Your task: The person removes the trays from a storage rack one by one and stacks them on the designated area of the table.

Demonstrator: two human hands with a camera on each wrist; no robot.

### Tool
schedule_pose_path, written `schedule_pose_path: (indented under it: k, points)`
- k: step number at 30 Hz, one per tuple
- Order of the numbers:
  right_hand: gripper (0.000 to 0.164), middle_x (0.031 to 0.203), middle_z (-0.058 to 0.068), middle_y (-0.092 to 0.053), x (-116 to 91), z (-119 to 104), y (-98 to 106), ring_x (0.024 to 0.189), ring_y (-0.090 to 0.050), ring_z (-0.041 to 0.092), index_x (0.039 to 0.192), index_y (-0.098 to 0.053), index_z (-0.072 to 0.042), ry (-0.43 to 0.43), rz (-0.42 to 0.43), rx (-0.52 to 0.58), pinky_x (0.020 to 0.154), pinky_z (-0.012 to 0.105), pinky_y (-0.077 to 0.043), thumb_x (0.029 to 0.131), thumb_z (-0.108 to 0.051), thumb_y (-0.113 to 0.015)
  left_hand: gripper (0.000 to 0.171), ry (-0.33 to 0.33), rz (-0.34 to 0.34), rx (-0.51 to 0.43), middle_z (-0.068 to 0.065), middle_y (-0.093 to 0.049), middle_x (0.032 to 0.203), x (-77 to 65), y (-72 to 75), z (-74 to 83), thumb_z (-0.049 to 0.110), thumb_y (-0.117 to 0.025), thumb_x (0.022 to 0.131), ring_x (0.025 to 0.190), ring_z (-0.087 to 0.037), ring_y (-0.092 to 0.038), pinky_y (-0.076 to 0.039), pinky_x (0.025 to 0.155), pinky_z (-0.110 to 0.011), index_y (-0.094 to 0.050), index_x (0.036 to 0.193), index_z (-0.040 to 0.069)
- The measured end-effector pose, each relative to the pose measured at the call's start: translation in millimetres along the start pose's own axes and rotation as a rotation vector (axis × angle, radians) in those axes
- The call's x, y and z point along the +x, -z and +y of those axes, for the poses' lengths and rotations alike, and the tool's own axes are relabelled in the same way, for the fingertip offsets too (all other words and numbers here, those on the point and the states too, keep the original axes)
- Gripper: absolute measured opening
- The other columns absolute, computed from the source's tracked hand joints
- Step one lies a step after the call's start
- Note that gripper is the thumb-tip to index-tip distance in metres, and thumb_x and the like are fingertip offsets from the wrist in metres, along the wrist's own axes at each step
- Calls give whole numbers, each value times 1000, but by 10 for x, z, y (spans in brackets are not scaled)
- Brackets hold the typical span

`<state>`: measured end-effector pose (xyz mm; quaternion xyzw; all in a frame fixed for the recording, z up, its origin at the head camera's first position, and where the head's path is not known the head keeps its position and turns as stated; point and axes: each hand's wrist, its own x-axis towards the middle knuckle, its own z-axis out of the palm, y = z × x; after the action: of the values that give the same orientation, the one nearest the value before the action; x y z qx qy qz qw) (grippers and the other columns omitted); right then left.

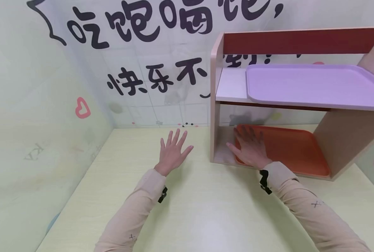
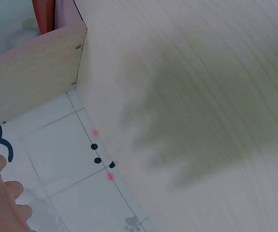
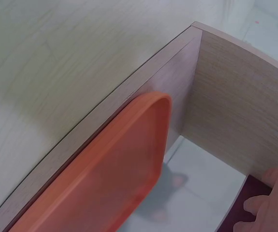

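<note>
My left hand [image 1: 172, 154] hovers over the pale wooden table, fingers spread and holding nothing; its shadow falls on the tabletop in the left wrist view. Further right, my right hand [image 1: 251, 150] reaches to the lower level of a two-tier wooden shelf [image 1: 214, 119], with spread fingers that grip nothing. In the head view it overlaps the left part of an orange tray [image 1: 295, 150] lying on that level. The raised rim of the orange tray [image 3: 143, 108] shows in the right wrist view. A purple tray [image 1: 310, 84] lies on the upper level.
The table [image 1: 124, 196] meets a white wall [image 1: 180, 112] with large black writing at the back. Another wall [image 1: 32, 122] with a pink heart bounds the left. The shelf's side panel [image 2: 37, 75] stands to the right of my left hand.
</note>
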<state>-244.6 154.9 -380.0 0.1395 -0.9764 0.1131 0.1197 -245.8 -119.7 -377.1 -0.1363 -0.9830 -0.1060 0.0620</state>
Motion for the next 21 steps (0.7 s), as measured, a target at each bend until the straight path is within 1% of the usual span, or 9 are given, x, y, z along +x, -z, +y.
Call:
schedule_pose_path:
  k: [6, 12, 21]
  points:
    - [65, 141, 17, -24, 35, -7, -14, 129, -14, 38, 136, -35, -8, 1, 12, 5, 98, 62, -6, 88, -52, -38, 62, 11, -3, -4, -5, -7, 147, 14, 9, -8, 53, -29, 90, 133, -26, 4, 3, 102, -55, -14, 142, 23]
    - [64, 141, 17, -25, 15, -9, 17, 129, -14, 38, 136, -35, -9, -3, 14, 13, 97, 63, -5, 88, -51, -39, 62, 5, 16, 8, -6, -9, 147, 11, 12, 2, 53, -30, 90, 133, -29, -1, 0, 102, -56, -16, 142, 23]
    - [65, 140, 16, -25, -39, 25, 63, 127, -17, 39, 135, -36, -8, 11, 28, -14, 97, 62, -9, 87, -51, -41, 63, 0, -7, 3, -6, -7, 147, 0, -3, 24, 54, -28, 90, 133, -26, 5, 3, 102, -55, -14, 143, 23]
